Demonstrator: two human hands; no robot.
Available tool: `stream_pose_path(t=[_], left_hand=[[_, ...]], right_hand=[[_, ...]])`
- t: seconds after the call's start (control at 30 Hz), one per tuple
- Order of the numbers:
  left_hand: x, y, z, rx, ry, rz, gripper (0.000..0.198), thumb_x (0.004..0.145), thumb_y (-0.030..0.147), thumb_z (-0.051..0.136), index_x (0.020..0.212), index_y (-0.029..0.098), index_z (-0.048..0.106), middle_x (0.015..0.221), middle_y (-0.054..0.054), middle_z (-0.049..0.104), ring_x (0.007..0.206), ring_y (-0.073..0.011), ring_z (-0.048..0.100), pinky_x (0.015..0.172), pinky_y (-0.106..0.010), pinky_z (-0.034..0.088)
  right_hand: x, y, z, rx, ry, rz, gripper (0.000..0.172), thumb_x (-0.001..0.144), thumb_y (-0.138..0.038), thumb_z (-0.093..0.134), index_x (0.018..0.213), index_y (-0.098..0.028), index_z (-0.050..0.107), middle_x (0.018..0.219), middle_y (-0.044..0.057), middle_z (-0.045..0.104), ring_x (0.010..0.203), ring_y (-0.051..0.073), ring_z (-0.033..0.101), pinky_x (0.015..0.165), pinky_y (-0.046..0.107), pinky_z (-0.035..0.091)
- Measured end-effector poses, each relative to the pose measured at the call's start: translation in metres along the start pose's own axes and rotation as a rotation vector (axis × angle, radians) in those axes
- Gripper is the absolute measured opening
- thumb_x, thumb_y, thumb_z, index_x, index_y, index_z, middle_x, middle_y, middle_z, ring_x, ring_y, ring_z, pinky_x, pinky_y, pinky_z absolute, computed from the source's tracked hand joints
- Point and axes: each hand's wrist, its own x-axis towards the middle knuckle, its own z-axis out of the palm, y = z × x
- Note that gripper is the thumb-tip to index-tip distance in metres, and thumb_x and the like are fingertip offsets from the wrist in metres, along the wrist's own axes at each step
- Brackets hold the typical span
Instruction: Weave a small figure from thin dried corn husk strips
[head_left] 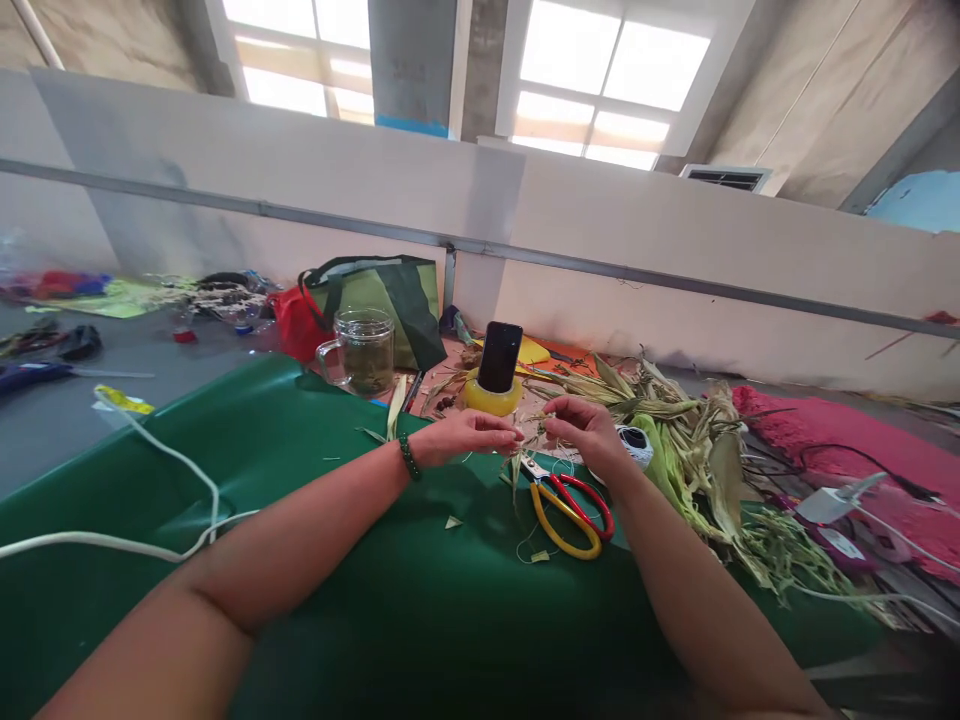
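Observation:
Over the green mat [420, 600] my hands are close together, fingertips a short gap apart. My left hand [480, 435], with a dark beaded bracelet at the wrist, is closed in a pinch; what it grips is too small to make out. A thin dry strip [515, 475] hangs just below its fingertips. Between thumb and fingers, my right hand [583, 432] pinches a small piece of corn husk [546, 424]. Below the hands lie scissors [568, 512] with one red and one yellow handle. A spool of white thread [634, 446] is partly behind my right wrist.
A phone [501, 357] stands in a yellow holder [493, 397]. Left of it are a glass mug [365, 352] and a green bag [401, 300]. Dry corn husks [675, 430] heap up on the right, near a pink cloth [840, 450]. A white cable [199, 470] crosses the mat.

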Motion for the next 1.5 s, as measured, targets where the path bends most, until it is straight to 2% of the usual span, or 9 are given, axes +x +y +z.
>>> stream_pose_path(t=[0.2,0.33,0.43,0.57,0.8,1.03,1.13,1.3,1.5], left_hand=[[0.005,-0.006,0.002,0.048,-0.036,0.112,0.024,0.056,0.028,0.084,0.070,0.013,0.072,0.068,-0.001,0.067,0.069,-0.0111,0.057,0.077,-0.027,0.044],[0.008,-0.007,-0.003,-0.078,0.087,0.124,0.035,0.052,0.035,0.086,0.067,0.012,0.065,0.062,0.002,0.061,0.061,-0.0075,0.053,0.068,-0.024,0.043],[0.013,-0.010,-0.008,-0.175,0.206,0.141,0.044,0.046,0.039,0.088,0.066,0.011,0.061,0.063,0.003,0.059,0.060,-0.0064,0.052,0.065,-0.023,0.042],[0.016,-0.013,-0.008,-0.204,0.208,0.146,0.048,0.043,0.040,0.089,0.069,0.011,0.062,0.065,0.002,0.059,0.061,-0.0071,0.054,0.066,-0.024,0.042],[0.010,-0.004,-0.002,-0.143,0.300,0.198,0.048,0.049,0.035,0.087,0.085,0.013,0.066,0.075,0.000,0.065,0.067,-0.0084,0.056,0.065,-0.023,0.041],[0.011,-0.003,-0.007,-0.074,0.289,0.191,0.046,0.051,0.038,0.085,0.084,0.012,0.067,0.074,-0.003,0.067,0.070,-0.0114,0.059,0.067,-0.024,0.042],[0.012,-0.005,-0.008,0.022,0.269,0.255,0.040,0.052,0.040,0.084,0.073,0.011,0.066,0.066,-0.001,0.063,0.065,-0.0102,0.056,0.064,-0.024,0.043],[0.012,-0.006,-0.009,0.037,0.259,0.281,0.038,0.053,0.041,0.083,0.068,0.012,0.064,0.063,0.000,0.062,0.063,-0.0100,0.055,0.063,-0.024,0.044],[0.011,-0.006,-0.010,0.148,0.244,0.291,0.029,0.056,0.033,0.082,0.071,0.011,0.069,0.062,0.000,0.062,0.059,-0.0084,0.051,0.057,-0.021,0.039]], right_hand=[[-0.001,0.007,0.018,-0.017,-0.118,-0.047,0.040,0.063,-0.051,0.075,0.085,-0.019,0.066,0.070,0.000,0.064,0.063,0.013,0.059,0.062,0.028,0.050],[0.004,0.015,0.018,0.117,-0.070,0.037,0.053,0.067,-0.062,0.068,0.099,-0.020,0.063,0.079,0.002,0.066,0.067,0.013,0.063,0.068,0.030,0.053],[0.008,0.023,0.022,0.124,-0.146,0.135,0.051,0.064,-0.063,0.070,0.086,-0.017,0.065,0.073,0.002,0.067,0.060,0.012,0.061,0.064,0.028,0.052],[0.008,0.031,0.034,0.053,-0.142,0.092,0.045,0.060,-0.060,0.074,0.070,-0.017,0.065,0.063,0.001,0.064,0.056,0.012,0.057,0.061,0.028,0.050],[0.000,0.028,0.037,-0.444,0.127,-0.248,0.035,0.074,-0.045,0.062,0.051,-0.020,0.053,0.048,-0.001,0.053,0.048,0.011,0.044,0.049,0.026,0.034],[-0.007,0.025,0.039,-0.719,0.129,-0.335,0.029,0.077,-0.032,0.055,0.052,-0.021,0.048,0.050,-0.001,0.051,0.049,0.011,0.042,0.052,0.026,0.031],[-0.008,0.024,0.040,-0.802,0.125,-0.353,0.022,0.075,-0.028,0.056,0.055,-0.020,0.052,0.054,0.000,0.054,0.052,0.013,0.045,0.055,0.027,0.033],[-0.005,0.024,0.042,-0.563,0.136,-0.290,0.028,0.076,-0.045,0.062,0.081,-0.018,0.065,0.076,0.004,0.066,0.070,0.017,0.056,0.067,0.029,0.043],[0.001,0.031,0.042,-0.314,0.065,-0.204,0.023,0.074,-0.040,0.063,0.070,-0.018,0.069,0.066,0.003,0.067,0.066,0.017,0.057,0.065,0.030,0.043]])
